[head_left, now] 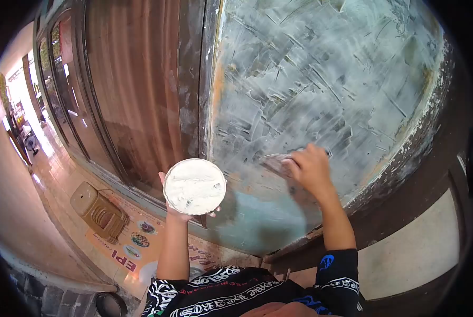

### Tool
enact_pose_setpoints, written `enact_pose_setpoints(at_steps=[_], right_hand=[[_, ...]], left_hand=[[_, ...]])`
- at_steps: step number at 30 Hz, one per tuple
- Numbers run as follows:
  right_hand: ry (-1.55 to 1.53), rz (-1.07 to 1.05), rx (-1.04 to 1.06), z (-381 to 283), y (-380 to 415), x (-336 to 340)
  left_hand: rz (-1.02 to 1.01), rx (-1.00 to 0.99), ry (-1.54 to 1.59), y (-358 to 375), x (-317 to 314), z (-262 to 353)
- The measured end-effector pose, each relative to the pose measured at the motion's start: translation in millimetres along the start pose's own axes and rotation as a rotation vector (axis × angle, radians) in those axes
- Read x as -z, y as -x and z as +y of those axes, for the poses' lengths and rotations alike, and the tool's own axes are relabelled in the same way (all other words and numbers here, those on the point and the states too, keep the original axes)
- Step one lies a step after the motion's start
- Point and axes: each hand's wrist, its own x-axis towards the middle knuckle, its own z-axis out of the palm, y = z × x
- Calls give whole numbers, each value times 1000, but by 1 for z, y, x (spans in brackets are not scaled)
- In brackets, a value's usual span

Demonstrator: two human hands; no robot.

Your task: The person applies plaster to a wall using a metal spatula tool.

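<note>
My left hand (179, 212) holds up a round tub of white putty (195, 186) from below, its fingers wrapped around the sides. The putty's surface is smeared, with a few dark marks near the lower edge. My right hand (311, 168) is closed on a putty knife (276, 162), whose thin blade lies against or very near the wall (310, 74); contact cannot be told. Grey-white streaks of putty cover much of the wall, while a strip low down is bare green-blue paint (247, 216).
A dark-framed window (136, 79) with a brown curtain stands left of the wall. Stacked plastic stools (100, 208) and a printed banner (136, 238) lie at lower left. A dark ring-shaped object (111, 305) sits near the bottom. A pale panel (416, 253) is at right.
</note>
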Motion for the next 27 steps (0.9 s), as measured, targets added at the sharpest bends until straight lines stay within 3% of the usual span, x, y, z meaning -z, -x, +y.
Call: enact_pose_setpoints(at_steps=[3,5,6,8,9,11,13,15,16,17,18,20,22,23,25,27], right_hand=[[168,-83,93,1,-14,-11],[272,135,-28,3,-45,19],[273,134,-29,7,-52,34],[159,354,-182,16,-60,56],[157,354,-177,14,-58,56],[-36,335,-186,5,-42,50],[-8,119,-13,-4,-18,16],[-16,1,24,-14,-4,-20],[58,-79,72,-15,1,-35],[132,-157,119,-14,4,-43],[131,-155,118,-12,-3,-37],[217,14,6,4,-33,-8],[308,211,-123,22,-52,24],[307,211,-120,22,-55,41],[195,398,-202,17,-58,65],[140,315,-115,9,-44,50]], left_hand=[[62,-9,72,0,-7,-5],[111,-30,78,1,-12,-4],[54,-25,22,2,-7,-2],[10,-37,2,3,-10,-1],[8,-42,1,4,-16,-2],[104,-119,100,6,-24,-5],[72,-44,11,6,-21,-3],[254,-120,144,7,-28,-8],[67,-50,47,6,-23,-8],[151,-122,193,10,-24,-11],[56,-98,109,9,-24,-11],[-40,-73,28,6,-30,-11],[389,-200,314,6,-43,-10],[388,-203,315,7,-38,-9],[111,-83,57,12,-26,-5],[92,-73,57,15,-19,-4]])
